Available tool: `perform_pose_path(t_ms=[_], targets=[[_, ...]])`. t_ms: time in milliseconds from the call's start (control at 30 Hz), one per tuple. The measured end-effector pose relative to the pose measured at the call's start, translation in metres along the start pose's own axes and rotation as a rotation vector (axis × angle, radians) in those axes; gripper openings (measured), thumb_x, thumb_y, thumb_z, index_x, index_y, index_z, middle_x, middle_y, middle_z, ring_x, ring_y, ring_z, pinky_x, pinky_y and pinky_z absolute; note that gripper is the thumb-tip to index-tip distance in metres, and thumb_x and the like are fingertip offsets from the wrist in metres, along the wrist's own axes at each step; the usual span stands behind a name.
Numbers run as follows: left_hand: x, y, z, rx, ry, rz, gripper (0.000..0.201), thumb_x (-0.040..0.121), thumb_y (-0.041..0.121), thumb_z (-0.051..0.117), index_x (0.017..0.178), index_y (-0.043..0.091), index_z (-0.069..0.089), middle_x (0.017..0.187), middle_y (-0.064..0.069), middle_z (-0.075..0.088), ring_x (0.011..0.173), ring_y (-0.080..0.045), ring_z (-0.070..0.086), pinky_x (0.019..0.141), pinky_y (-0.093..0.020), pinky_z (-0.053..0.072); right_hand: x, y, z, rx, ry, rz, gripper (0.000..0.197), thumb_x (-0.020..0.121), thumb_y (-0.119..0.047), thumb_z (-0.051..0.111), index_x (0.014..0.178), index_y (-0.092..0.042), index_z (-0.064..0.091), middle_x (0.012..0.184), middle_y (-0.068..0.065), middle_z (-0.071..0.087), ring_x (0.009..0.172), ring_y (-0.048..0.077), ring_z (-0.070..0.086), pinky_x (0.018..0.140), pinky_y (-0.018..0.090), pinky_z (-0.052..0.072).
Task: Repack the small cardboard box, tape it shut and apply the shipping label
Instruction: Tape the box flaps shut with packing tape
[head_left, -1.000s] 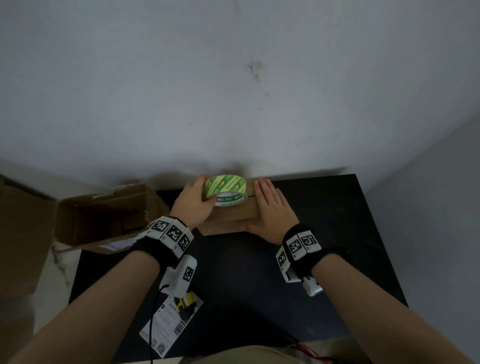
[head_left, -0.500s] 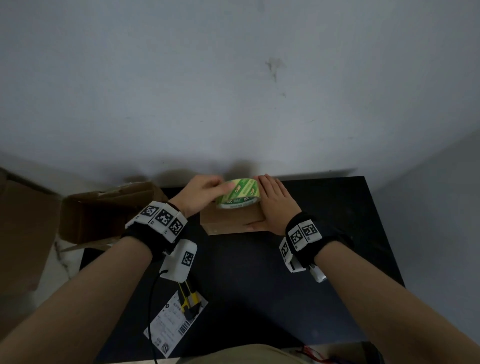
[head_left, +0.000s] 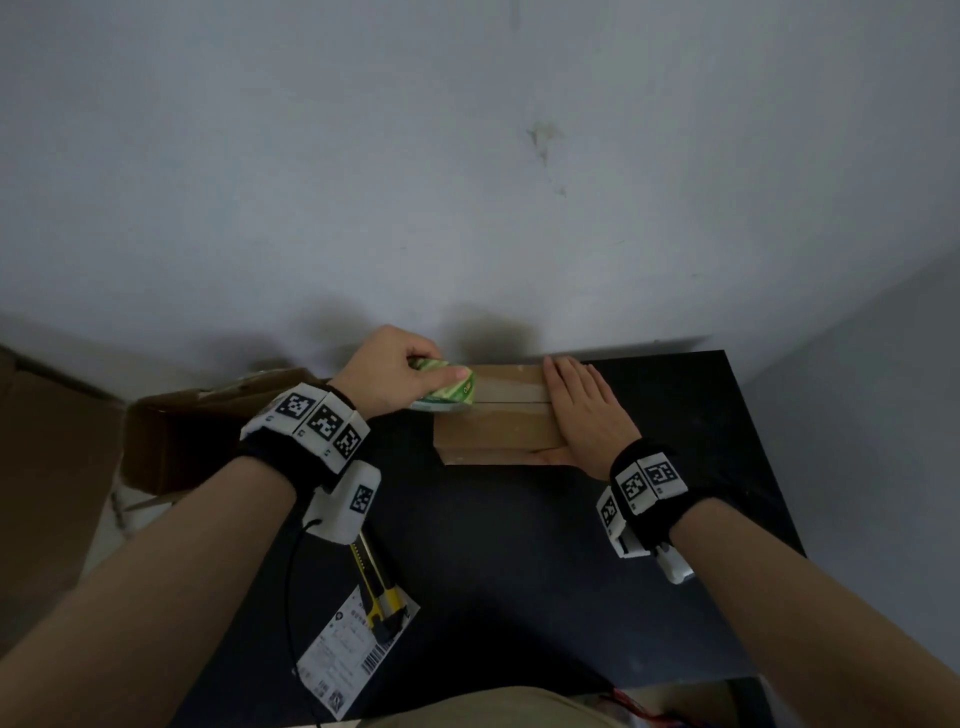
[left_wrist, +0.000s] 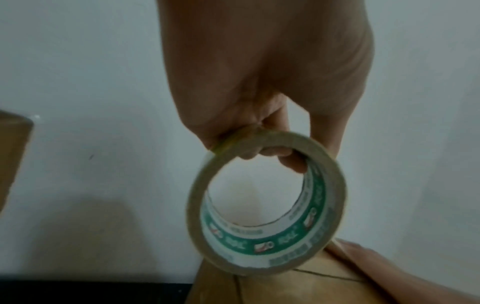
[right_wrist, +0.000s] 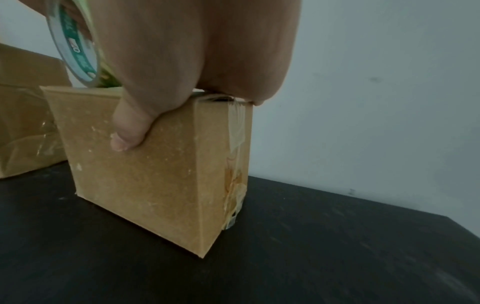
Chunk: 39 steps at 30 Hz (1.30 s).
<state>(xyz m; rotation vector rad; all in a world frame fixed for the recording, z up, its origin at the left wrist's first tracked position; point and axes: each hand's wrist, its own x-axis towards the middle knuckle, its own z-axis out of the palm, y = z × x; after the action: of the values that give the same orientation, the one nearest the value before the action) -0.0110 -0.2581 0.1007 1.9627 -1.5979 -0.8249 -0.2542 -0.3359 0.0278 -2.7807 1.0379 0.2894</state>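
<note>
Under the flat fingers of the right hand (head_left: 584, 410) sits the small cardboard box (head_left: 496, 434), flaps closed, at the far edge of the black table (head_left: 519, 561) near the wall. Its board looks stiff and light, judged likely to slide unless pinned; this hand presses the top with fingers straight, thumb (right_wrist: 130, 131) down the near side, a sound hold. Clear tape (head_left: 511, 391) runs along the top seam from those fingers to the tape roll (head_left: 447, 389), and a strip (right_wrist: 236, 131) already hangs down the box's right end. Left of the fingers, the left hand (head_left: 395, 371) grips the roll, fingertips hooked through the core and thumb on its outer face. Film of this kind is judged thin and prone to wrinkling, so tension should stay even. Near the left wrist lie a utility knife (head_left: 376, 592) and the shipping label (head_left: 353, 660); beyond the table's left edge stands an open carton (head_left: 171, 436).
</note>
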Motion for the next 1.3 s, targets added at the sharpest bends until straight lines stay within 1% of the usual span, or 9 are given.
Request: perform_pose_path(t_ms=[67, 133, 267, 433, 533, 633, 833, 1067, 1300], targets=[[0.003, -0.001, 0.001, 0.069, 0.012, -0.001, 0.029, 0.080, 0.036, 0.071, 0.069, 0.009, 0.070, 0.059, -0.006, 0.062, 0.050, -0.009, 0.051, 0.048, -0.017, 0.036, -0.003, 0.003, 0.000, 0.005, -0.004, 0.017, 0.118, 0.073, -0.069, 0.057, 0.148, -0.002, -0.004, 0.156, 0.016, 0.008, 0.145, 0.028, 0.008, 0.117, 0.038, 0.000], [0.004, -0.004, 0.002, 0.149, -0.001, -0.016, 0.035, 0.079, 0.042, 0.070, 0.071, 0.008, 0.071, 0.061, -0.009, 0.064, 0.056, -0.021, 0.057, 0.052, -0.030, 0.039, -0.007, 0.005, 0.000, -0.001, -0.008, 0.031, 0.117, 0.074, -0.068, 0.057, 0.148, -0.002, -0.006, 0.156, 0.016, 0.007, 0.145, 0.028, 0.007, 0.117, 0.038, -0.001], [0.007, -0.005, 0.007, 0.260, -0.043, -0.049, 0.040, 0.081, 0.046, 0.066, 0.072, 0.008, 0.070, 0.063, -0.012, 0.064, 0.060, -0.025, 0.057, 0.053, -0.028, 0.036, -0.009, 0.006, 0.001, 0.015, -0.011, 0.044, 0.118, 0.074, -0.066, 0.060, 0.148, -0.002, -0.006, 0.156, 0.016, 0.006, 0.145, 0.028, 0.007, 0.117, 0.037, -0.002], [0.011, -0.005, -0.002, 0.229, -0.138, -0.043, 0.022, 0.088, 0.026, 0.062, 0.081, 0.007, 0.071, 0.074, -0.009, 0.066, 0.069, -0.022, 0.058, 0.061, -0.029, 0.039, -0.009, 0.012, 0.003, 0.022, -0.007, 0.049, 0.119, 0.073, -0.066, 0.060, 0.148, -0.002, -0.005, 0.156, 0.016, 0.008, 0.145, 0.028, 0.008, 0.117, 0.038, 0.000], [0.014, -0.009, 0.001, 0.292, -0.154, -0.057, 0.029, 0.087, 0.029, 0.062, 0.075, 0.004, 0.069, 0.072, -0.016, 0.066, 0.067, -0.028, 0.059, 0.059, -0.033, 0.043, -0.010, 0.013, 0.002, 0.016, -0.015, 0.054, 0.119, 0.073, -0.067, 0.060, 0.148, -0.002, -0.006, 0.156, 0.016, 0.008, 0.145, 0.028, 0.008, 0.118, 0.038, 0.002], [0.016, -0.014, 0.006, 0.332, -0.161, -0.105, 0.031, 0.086, 0.033, 0.062, 0.073, 0.007, 0.071, 0.069, -0.014, 0.065, 0.065, -0.027, 0.059, 0.060, -0.035, 0.046, -0.010, 0.014, 0.003, 0.007, -0.025, 0.061, 0.119, 0.073, -0.067, 0.059, 0.148, -0.001, -0.006, 0.156, 0.017, 0.007, 0.145, 0.029, 0.009, 0.118, 0.039, 0.003], [0.020, -0.015, 0.009, 0.327, -0.183, -0.160, 0.036, 0.087, 0.032, 0.060, 0.067, 0.004, 0.067, 0.060, -0.014, 0.055, 0.057, -0.023, 0.050, 0.051, -0.026, 0.033, -0.009, 0.013, 0.002, 0.008, -0.034, 0.057, 0.118, 0.074, -0.066, 0.059, 0.148, -0.001, -0.007, 0.156, 0.018, 0.007, 0.145, 0.030, 0.008, 0.118, 0.040, 0.002], [0.025, -0.022, 0.016, 0.335, -0.225, -0.182, 0.034, 0.088, 0.034, 0.059, 0.078, 0.005, 0.073, 0.075, -0.020, 0.065, 0.069, -0.029, 0.059, 0.056, -0.029, 0.040, -0.011, 0.013, 0.003, 0.011, -0.035, 0.065, 0.118, 0.075, -0.066, 0.059, 0.148, -0.002, -0.007, 0.156, 0.016, 0.006, 0.145, 0.029, 0.006, 0.117, 0.038, -0.001], [0.026, -0.022, 0.020, 0.306, -0.227, -0.222, 0.029, 0.088, 0.034, 0.059, 0.072, 0.013, 0.071, 0.057, -0.004, 0.053, 0.058, -0.018, 0.049, 0.049, -0.023, 0.031, -0.010, 0.012, 0.000, 0.012, -0.032, 0.067, 0.116, 0.074, -0.066, 0.059, 0.148, -0.004, -0.006, 0.156, 0.015, 0.006, 0.145, 0.028, 0.006, 0.116, 0.037, -0.004]])
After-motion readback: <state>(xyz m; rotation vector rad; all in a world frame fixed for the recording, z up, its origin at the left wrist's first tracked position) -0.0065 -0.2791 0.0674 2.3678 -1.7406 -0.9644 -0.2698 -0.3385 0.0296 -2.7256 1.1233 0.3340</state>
